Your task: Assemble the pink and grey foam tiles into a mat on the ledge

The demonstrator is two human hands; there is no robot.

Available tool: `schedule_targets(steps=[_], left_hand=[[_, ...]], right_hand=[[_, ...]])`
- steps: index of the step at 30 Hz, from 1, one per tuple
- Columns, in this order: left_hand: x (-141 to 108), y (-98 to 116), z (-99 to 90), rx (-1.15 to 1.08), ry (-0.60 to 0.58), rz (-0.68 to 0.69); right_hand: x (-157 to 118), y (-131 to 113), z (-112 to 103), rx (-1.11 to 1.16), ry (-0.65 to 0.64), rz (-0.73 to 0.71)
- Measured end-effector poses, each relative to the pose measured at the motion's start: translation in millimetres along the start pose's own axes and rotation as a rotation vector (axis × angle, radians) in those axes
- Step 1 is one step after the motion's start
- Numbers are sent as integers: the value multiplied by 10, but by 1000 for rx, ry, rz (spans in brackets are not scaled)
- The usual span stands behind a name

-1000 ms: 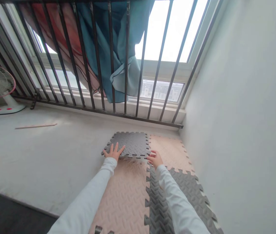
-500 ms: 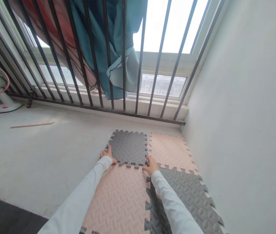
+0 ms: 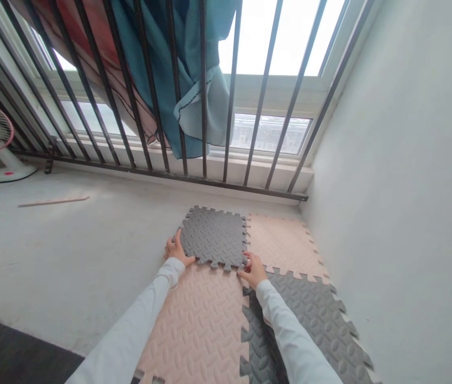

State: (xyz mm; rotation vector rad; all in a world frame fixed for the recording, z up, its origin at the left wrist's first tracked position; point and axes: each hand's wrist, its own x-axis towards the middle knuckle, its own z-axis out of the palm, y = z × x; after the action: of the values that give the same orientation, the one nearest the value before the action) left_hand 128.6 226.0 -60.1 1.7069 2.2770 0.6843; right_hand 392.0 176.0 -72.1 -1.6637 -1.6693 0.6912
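Observation:
A dark grey foam mat tile (image 3: 214,234) with jigsaw edges is between my two hands. My left hand (image 3: 175,250) grips its near left corner, thumb along the near edge. At the near right corner, my right hand (image 3: 253,271) pinches the same tile. Its near teeth lie over the far edge of a pink foam tile (image 3: 200,325); I cannot tell whether they interlock. Another pink tile (image 3: 284,242) lies to the right of the grey one. Behind my right forearm, a large grey tile (image 3: 314,314) and a darker grey strip of tile (image 3: 256,346) show.
A white wall (image 3: 410,186) borders the tiles on the right. Dark metal railings (image 3: 204,112) run across the back, with a hanging blue cloth (image 3: 158,69) behind them. A fan (image 3: 6,170) and a thin stick (image 3: 54,201) are on the floor at left.
The grey tile has shifted slightly right and away, turning a little, with both hands on it. The view has tilted slightly.

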Motion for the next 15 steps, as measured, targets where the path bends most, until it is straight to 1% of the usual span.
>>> schedule_targets(steps=[5, 8, 11, 12, 15], left_hand=[[85, 64, 15, -70, 62, 60], [124, 82, 67, -64, 29, 118], [120, 83, 145, 7, -45, 181], [102, 78, 174, 44, -51, 184], [-14, 38, 267, 137, -10, 168]], right_hand=[[45, 77, -5, 27, 84, -81], [60, 134, 29, -39, 132, -87], [68, 181, 73, -84, 145, -76], [69, 194, 88, -92, 144, -77], [56, 231, 134, -126, 154, -82]])
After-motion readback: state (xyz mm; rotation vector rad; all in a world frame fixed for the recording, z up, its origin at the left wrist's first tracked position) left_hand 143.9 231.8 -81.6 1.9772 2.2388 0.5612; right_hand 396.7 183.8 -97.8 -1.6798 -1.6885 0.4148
